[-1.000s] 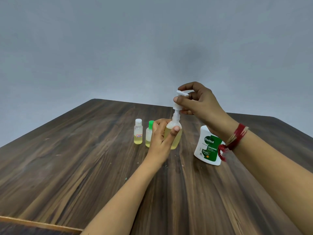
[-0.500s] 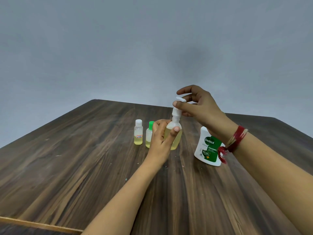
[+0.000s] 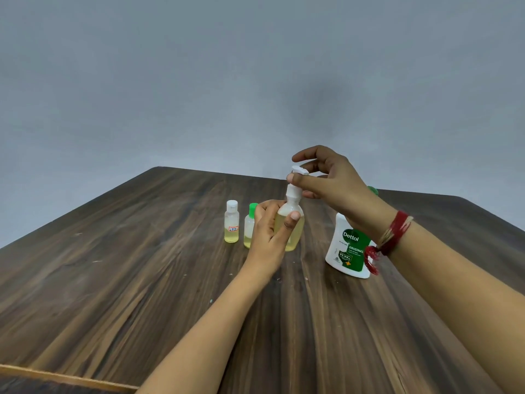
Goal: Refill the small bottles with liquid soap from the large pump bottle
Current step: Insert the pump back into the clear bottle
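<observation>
On the dark wooden table (image 3: 127, 280), towards the far middle, a clear pump bottle (image 3: 297, 233) of yellow soap stands upright. The left hand (image 3: 268, 237) grips its body, fingers curled round the left side and the thumb pressed across the front. The right hand (image 3: 335, 183) comes in from the right and pinches the white pump head (image 3: 297, 169) between thumb and fingers, with the forefinger arched just above it. A red thread band (image 3: 396, 230) circles the right wrist. Just left of the held bottle stands a small bottle with a green cap (image 3: 249, 227), partly hidden behind the left hand's fingers; whether it touches them cannot be told. Left of that, close beside it, stands a small bottle with a white cap (image 3: 231, 221) and a little label, with yellow liquid in its lower part. To the right, under the right wrist, a white and green soap bottle (image 3: 348, 248) stands on the table. A plain grey wall (image 3: 199, 81) rises behind the far edge.
</observation>
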The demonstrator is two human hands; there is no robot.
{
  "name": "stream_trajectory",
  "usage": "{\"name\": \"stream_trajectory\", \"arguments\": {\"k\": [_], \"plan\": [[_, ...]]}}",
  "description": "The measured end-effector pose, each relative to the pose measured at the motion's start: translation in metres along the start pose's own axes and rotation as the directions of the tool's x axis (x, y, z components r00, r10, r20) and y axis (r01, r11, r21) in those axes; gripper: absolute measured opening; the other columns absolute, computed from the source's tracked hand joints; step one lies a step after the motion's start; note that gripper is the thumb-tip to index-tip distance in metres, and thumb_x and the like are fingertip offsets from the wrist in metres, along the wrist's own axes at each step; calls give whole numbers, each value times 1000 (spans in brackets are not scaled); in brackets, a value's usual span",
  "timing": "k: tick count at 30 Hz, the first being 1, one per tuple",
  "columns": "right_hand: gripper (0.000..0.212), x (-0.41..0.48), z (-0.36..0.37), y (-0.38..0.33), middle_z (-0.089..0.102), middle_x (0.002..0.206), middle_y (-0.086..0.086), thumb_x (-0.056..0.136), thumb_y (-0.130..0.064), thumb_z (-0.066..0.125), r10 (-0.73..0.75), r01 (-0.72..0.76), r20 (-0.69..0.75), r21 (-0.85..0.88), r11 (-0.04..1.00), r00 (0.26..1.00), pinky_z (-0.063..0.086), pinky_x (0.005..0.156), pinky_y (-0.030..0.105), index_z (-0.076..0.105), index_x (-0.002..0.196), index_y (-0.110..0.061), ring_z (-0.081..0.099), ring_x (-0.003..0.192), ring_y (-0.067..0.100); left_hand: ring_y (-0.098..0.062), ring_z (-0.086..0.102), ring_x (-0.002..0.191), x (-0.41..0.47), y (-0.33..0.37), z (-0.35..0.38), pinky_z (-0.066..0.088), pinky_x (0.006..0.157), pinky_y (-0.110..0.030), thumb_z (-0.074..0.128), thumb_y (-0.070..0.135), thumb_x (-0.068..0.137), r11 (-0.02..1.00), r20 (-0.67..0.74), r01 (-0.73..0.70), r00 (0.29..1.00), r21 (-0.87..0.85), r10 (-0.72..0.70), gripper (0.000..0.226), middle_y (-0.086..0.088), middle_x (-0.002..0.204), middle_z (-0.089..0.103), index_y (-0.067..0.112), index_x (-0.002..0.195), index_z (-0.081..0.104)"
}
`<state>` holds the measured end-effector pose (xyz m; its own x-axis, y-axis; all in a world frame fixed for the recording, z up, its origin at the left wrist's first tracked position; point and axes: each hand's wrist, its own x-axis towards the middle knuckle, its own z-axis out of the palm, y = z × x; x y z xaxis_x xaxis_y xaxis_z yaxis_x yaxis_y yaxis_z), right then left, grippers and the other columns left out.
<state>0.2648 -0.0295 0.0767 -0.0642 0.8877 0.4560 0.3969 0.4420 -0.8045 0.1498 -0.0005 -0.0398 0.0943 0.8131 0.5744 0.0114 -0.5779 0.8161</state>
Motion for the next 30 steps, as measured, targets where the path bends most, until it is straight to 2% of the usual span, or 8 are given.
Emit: {"name": "stream_trajectory", "arguments": {"k": [5,9,13,17,21,23,26,30], "plan": [[31,-1,0,1,64,94,-2,86,-15,72,2,-2,30,0,1000,1000,58,79,32,61,114,-18,64,90,15,22,41,96,1,1,0,32,78,4,34,95,59,1000,1,-3,1000,-10,3,64,16,108,40,46,98,49],[41,-1,-8,2,69,109,8,88,-7,68,33,-37,116,30,999,993,55,91,43,57,122,-27,66,102,24,18,42,97,1,-2,-1,32,80,2,36,92,63,1000,-11,-13,1000,-25,13,61,13,108,42,44,97,52],[46,-3,-11,3,71,91,9,89,5,58,19,-34,146,95,995,989,52,76,34,56,124,-25,62,70,9,18,42,98,2,-4,0,31,82,2,37,92,63,1000,-17,-16,1000,-27,15,63,13,109,43,43,98,52],[45,-3,-11,6,71,92,9,88,-3,67,23,-33,139,64,997,990,52,92,39,56,126,-25,66,90,17,19,41,99,2,-5,-1,31,82,3,35,93,62,1000,-12,-14,1000,-14,14,64,13,109,41,43,99,51],[54,-4,-6,6,61,96,2,81,-19,77,6,-3,100,-33,999,995,50,77,17,54,128,-30,63,80,8,19,42,98,2,-4,0,33,81,3,35,94,60,1000,-4,-6,1000,-12,6,67,15,109,40,43,101,50],[63,-5,-5,6,59,104,0,80,-22,77,20,-15,119,-47,999,993,52,78,14,46,134,-35,65,86,8,19,41,99,2,-4,0,32,81,3,35,94,61,1000,-7,-7,1000,-15,7,68,15,110,41,42,102,51],[71,-8,-8,6,68,111,5,86,-12,71,25,-27,191,7,1000,981,52,90,20,35,143,-35,69,98,14,18,42,99,2,-4,0,33,82,2,36,93,61,1000,-9,-5,1000,-21,5,66,15,109,41,43,101,51],[71,-9,-9,7,74,102,6,89,0,63,23,-27,194,19,999,981,50,93,23,34,146,-30,69,100,15,19,41,99,2,-3,0,32,81,3,36,92,63,1000,-13,-20,1000,-16,20,69,12,110,41,38,103,53]]}}
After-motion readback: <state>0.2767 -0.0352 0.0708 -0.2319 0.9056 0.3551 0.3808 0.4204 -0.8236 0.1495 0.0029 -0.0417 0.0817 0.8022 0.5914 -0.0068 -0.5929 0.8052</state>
